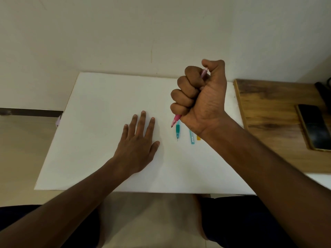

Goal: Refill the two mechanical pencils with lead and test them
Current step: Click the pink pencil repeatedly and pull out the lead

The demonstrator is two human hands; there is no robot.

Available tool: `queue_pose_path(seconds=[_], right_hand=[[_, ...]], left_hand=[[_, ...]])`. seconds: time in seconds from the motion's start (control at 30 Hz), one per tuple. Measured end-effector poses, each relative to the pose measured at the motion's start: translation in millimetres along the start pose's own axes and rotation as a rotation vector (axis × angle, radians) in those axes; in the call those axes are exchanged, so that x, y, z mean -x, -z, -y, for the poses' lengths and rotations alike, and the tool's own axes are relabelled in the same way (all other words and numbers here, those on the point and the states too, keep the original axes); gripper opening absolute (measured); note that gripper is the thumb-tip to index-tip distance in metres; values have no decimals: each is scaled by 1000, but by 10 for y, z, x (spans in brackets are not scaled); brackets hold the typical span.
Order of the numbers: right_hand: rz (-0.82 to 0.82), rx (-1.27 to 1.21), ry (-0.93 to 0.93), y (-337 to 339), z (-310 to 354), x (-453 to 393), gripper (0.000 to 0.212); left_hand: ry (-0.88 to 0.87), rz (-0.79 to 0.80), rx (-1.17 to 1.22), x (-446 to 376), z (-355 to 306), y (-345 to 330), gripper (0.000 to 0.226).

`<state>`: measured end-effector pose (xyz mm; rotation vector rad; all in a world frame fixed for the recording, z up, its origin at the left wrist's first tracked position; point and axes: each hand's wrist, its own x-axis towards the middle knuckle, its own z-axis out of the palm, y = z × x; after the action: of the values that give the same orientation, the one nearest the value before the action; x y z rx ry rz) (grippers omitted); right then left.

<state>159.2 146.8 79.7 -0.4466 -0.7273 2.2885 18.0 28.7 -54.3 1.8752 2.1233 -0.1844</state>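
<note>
right hand [200,97] fists pink pencil [176,119] | left hand [138,144] flat on white sheet [100,108]

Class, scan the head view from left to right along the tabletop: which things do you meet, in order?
Left hand → green pencil → light blue lead case → yellow item → wooden board → phone.

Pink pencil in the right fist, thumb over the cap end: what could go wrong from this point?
1. The right hand grips the pink pencil in a full fist, tip down over the white sheet; clicking could drop loose lead unnoticed.
2. The forearm hangs above the green pencil and blue lead case; lowering it may knock them.
3. The left hand rests flat, not steadying anything.
</note>
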Motion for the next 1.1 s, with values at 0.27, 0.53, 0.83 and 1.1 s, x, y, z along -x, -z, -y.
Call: queue_pose_path(seconds=[0.27, 0.53, 0.83, 1.1], right_hand=[[-47, 118, 10, -6, 15, 1, 53], [-28, 251, 51, -64, 0, 30, 54], [-11, 371, 80, -96, -22, 42, 48], [-24, 377, 102, -82, -22, 47, 49]], left_hand=[[6, -3, -4, -9, -5, -10, 80], [2, 1, 4, -5, -7, -4, 80], [2, -3, 8, 9, -7, -1, 79], [1, -17, 14, -29, 6, -48, 80]])
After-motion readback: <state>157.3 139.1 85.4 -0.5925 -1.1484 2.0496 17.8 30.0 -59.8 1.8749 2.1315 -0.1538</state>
